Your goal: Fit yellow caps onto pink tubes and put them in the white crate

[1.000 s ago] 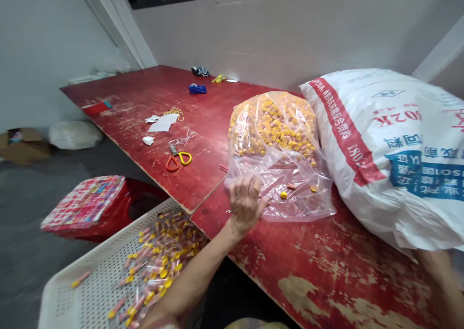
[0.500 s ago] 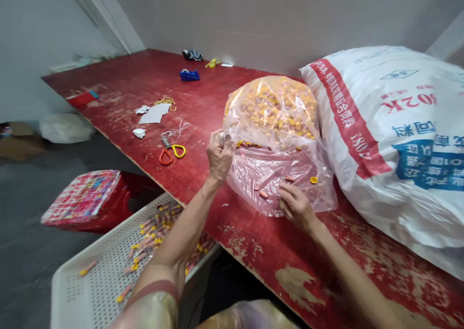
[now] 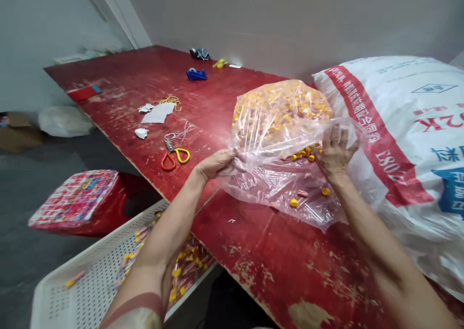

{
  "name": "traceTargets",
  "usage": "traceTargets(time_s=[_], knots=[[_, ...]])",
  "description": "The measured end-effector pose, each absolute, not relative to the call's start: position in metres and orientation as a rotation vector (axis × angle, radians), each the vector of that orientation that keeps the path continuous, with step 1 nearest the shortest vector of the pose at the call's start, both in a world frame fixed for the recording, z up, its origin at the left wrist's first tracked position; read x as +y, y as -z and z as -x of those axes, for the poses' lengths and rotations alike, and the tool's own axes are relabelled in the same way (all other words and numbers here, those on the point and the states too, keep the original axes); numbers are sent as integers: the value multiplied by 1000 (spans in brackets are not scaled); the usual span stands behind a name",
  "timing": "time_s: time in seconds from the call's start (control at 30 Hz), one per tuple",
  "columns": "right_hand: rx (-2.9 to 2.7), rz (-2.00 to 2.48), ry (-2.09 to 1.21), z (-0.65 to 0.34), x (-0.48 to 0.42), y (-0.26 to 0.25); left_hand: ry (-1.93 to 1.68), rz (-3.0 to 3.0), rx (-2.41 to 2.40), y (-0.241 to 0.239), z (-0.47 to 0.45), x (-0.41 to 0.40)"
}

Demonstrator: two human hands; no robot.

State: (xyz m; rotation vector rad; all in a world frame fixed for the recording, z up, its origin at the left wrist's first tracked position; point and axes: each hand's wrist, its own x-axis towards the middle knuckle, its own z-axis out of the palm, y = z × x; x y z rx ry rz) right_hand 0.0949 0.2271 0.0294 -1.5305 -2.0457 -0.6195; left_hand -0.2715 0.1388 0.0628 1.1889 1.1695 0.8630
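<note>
A clear plastic bag (image 3: 275, 126) stuffed with small yellow and pink pieces lies on the red table (image 3: 261, 251). My left hand (image 3: 217, 164) pinches the left edge of the bag's open mouth. My right hand (image 3: 335, 152) grips the right edge of the mouth, fingers curled into the film. The mouth is stretched wide between them. A few loose yellow caps and pink pieces (image 3: 294, 202) lie inside the slack front part of the bag.
A large white woven sack (image 3: 406, 140) lies right of the bag. Orange-and-yellow scissors (image 3: 174, 156), paper scraps (image 3: 157, 112) and a blue tape dispenser (image 3: 196, 74) sit on the table. A white perforated crate (image 3: 97, 276) with wrapped pieces stands below the table edge, beside a red stool (image 3: 83, 201).
My right hand rose from the bag's front edge to its right mouth edge. My left hand dropped lower and pulled the mouth open wider. The view shifted slightly.
</note>
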Motion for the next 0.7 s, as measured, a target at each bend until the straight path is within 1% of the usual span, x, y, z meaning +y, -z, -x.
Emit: traceTargets(time_s=[0.1,0.17,0.27,0.33,0.4,0.47,0.53,0.57,0.6,0.63,0.67,0.7], knots=[[-1926,1603,467,-90,252,-43,-847,-1362,1207,-63,277,148],[-1863,1686,216,-92,266,-50,-903,-1665,1355,-60,278,151],[-1866,1660,-220,-99,277,-56,-834,-2097,1801,-53,277,154],[-1949,1583,-353,-103,278,-58,-791,-2087,2170,-50,274,156],[-2006,1586,-280,-104,272,-58,-882,-1957,2437,-51,268,154],[-1979,1599,-21,-101,261,-58,-1135,-1939,2512,-54,255,142],[-1875,1523,316,-95,241,-56,-1470,-2126,2323,-54,233,122],[-1841,1440,449,-91,229,-54,-1571,-2304,2100,-52,219,111],[-1845,1336,534,-87,214,-52,-1566,-2499,1824,-48,205,101],[-1884,1226,569,-84,197,-50,-1450,-2669,1549,-43,189,94],[-1940,1125,563,-82,178,-46,-1262,-2778,1333,-36,175,89],[-1998,1043,526,-81,157,-43,-1056,-2815,1214,-28,161,89]])
